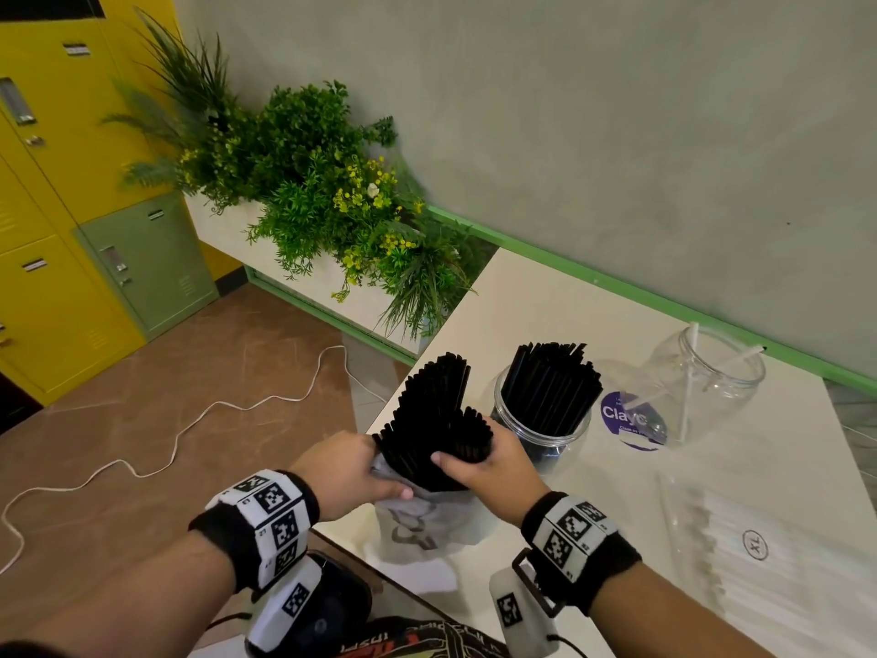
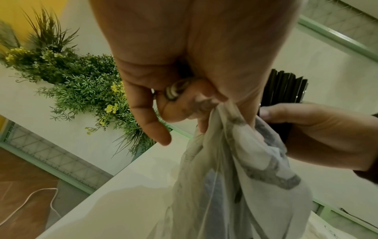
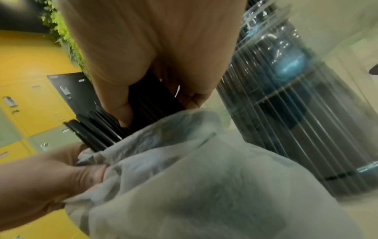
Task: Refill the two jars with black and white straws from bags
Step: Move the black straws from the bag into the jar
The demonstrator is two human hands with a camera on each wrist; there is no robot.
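A thick bundle of black straws [image 1: 434, 420] sticks up out of a crumpled translucent plastic bag [image 1: 422, 529] at the table's near left corner. My right hand [image 1: 479, 467] grips the bundle [image 3: 147, 105] just above the bag's mouth. My left hand [image 1: 351, 472] pinches the bag's rim [image 2: 220, 116] beside the straws. Just right of the bundle stands a clear jar [image 1: 545, 434] packed with black straws. Farther right, a second clear jar [image 1: 702, 387] holds only a few white straws. A flat clear bag of white straws [image 1: 769, 553] lies at the near right.
The white table [image 1: 545, 301] ends at a green-trimmed wall behind the jars. A round purple sticker [image 1: 626, 417] lies between the jars. A planter of green plants [image 1: 327, 192] stands off the table's left end, with yellow lockers [image 1: 52, 230] and a white cable [image 1: 199, 420] on the floor.
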